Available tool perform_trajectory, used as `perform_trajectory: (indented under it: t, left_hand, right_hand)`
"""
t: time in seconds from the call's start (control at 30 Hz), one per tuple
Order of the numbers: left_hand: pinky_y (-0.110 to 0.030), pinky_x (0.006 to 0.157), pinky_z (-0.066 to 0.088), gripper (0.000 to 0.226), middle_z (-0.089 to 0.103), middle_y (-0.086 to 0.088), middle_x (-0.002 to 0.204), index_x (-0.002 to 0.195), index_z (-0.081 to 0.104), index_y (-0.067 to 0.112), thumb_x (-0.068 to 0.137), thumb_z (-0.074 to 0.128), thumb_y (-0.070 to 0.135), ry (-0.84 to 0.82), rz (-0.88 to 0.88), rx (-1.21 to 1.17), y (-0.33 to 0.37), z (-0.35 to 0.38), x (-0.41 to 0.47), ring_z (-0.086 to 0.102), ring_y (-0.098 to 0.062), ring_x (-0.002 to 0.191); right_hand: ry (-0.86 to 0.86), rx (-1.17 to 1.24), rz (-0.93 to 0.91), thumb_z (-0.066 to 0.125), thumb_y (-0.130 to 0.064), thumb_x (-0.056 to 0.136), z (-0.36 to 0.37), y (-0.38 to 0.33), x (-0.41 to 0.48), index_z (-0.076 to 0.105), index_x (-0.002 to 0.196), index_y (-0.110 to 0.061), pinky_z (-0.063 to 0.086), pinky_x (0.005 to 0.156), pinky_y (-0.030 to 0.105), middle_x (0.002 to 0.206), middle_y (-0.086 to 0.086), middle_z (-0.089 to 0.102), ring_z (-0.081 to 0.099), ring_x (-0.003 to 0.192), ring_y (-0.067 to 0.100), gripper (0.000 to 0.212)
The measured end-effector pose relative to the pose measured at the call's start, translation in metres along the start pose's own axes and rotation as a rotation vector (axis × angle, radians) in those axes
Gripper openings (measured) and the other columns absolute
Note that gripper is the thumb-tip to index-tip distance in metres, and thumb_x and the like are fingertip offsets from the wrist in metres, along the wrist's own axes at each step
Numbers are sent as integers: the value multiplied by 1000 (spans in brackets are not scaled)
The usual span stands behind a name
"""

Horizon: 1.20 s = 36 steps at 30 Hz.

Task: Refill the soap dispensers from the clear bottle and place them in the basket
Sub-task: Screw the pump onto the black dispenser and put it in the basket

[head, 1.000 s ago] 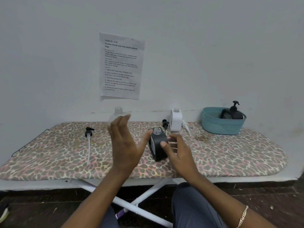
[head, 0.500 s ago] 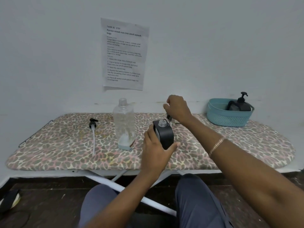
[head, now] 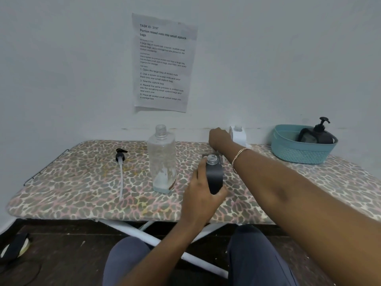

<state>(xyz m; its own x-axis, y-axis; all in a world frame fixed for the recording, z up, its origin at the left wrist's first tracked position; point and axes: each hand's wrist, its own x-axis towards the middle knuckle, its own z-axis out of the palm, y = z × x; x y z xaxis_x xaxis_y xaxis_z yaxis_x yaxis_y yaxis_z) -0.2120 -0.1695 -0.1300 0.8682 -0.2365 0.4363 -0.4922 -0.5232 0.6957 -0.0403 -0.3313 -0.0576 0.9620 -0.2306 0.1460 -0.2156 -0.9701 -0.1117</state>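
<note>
My left hand [head: 199, 200] grips a black soap dispenser [head: 214, 178] upright on the board, its threaded neck open with no pump. My right hand [head: 219, 138] reaches to the back of the board beside a white dispenser [head: 239, 136], fingers curled down where a black pump lay; the pump itself is hidden under the hand. The clear bottle [head: 161, 162] stands uncapped left of the black dispenser, with a little liquid at the bottom. A teal basket [head: 288, 150] at the back right holds another black dispenser [head: 317, 135] with its pump on.
A loose black pump with a long white tube [head: 120, 162] lies on the left of the leopard-print ironing board [head: 72, 193]. A printed sheet [head: 164, 62] hangs on the wall behind. My knees and the board's white legs are below the front edge.
My left hand has taken over the black dispenser from the right. My right hand has reached back to the pump beside the white dispenser. The clear bottle now stands uncovered.
</note>
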Motion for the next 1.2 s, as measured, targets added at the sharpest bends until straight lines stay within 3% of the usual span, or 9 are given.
perform_trajectory:
  t: [0.17,0.3,0.37,0.47,0.53,0.6,0.73,0.9,1.2]
  left_hand:
    - [-30,83,58,93,61,5,131,158,22,44,82,74,39,-74,28,-119,-11,-10,4,66,-12,100]
    - [-13,74,53,86,65,16,117,153,26,41,84,76,27,-141,-11,-243,-13,-18,2,67,1,95]
    - [-13,69,52,75,66,17,112,145,32,37,85,76,27,-152,-47,-266,-15,-22,2,66,3,93]
    - [-21,61,52,55,67,10,101,126,38,33,86,75,26,-169,-52,-264,-17,-24,4,66,-4,84]
    - [-18,60,48,49,67,9,100,119,39,32,84,74,28,-185,-43,-280,-17,-25,4,66,-3,82]
    - [-15,61,46,47,66,9,101,114,40,34,80,71,37,-194,-43,-289,-16,-26,4,65,-4,82]
    - [-14,60,44,48,65,10,98,115,44,31,75,67,41,-190,-31,-300,-18,-27,5,63,-4,80]
    - [-14,61,46,50,67,8,103,120,45,28,77,68,38,-182,-20,-299,-17,-26,4,65,-3,83]
    - [-13,61,45,51,67,9,102,121,46,27,76,67,39,-173,-16,-314,-13,-29,1,64,0,83]
  right_hand:
    - [48,7,8,43,-3,98,10,6,4,64,124,-4,41,111,47,127,14,66,65,118,33,34]
    - [46,100,-4,47,-2,95,5,4,5,62,118,-3,44,106,46,123,18,65,64,117,36,27]
    - [20,212,9,59,-1,89,-4,1,9,57,92,-6,53,78,38,105,17,66,68,99,36,6]
    - [-6,519,72,85,-9,77,-28,4,6,53,67,-7,47,45,25,70,10,64,68,67,24,34]
    - [-2,834,52,88,-6,78,-46,13,-8,65,72,9,64,60,33,75,21,73,76,70,28,28]
    - [46,1119,17,83,0,83,-62,25,-28,70,95,17,65,82,47,95,29,75,77,87,36,24]
    - [137,1427,-99,69,7,93,-89,40,-75,66,117,15,63,87,42,110,28,73,76,94,34,25]
    - [230,1539,-229,60,11,98,-106,42,-119,62,123,16,62,91,42,110,26,72,74,96,36,26]
    - [248,1405,-304,60,9,98,-90,30,-144,66,125,9,62,92,40,112,23,75,76,101,32,28]
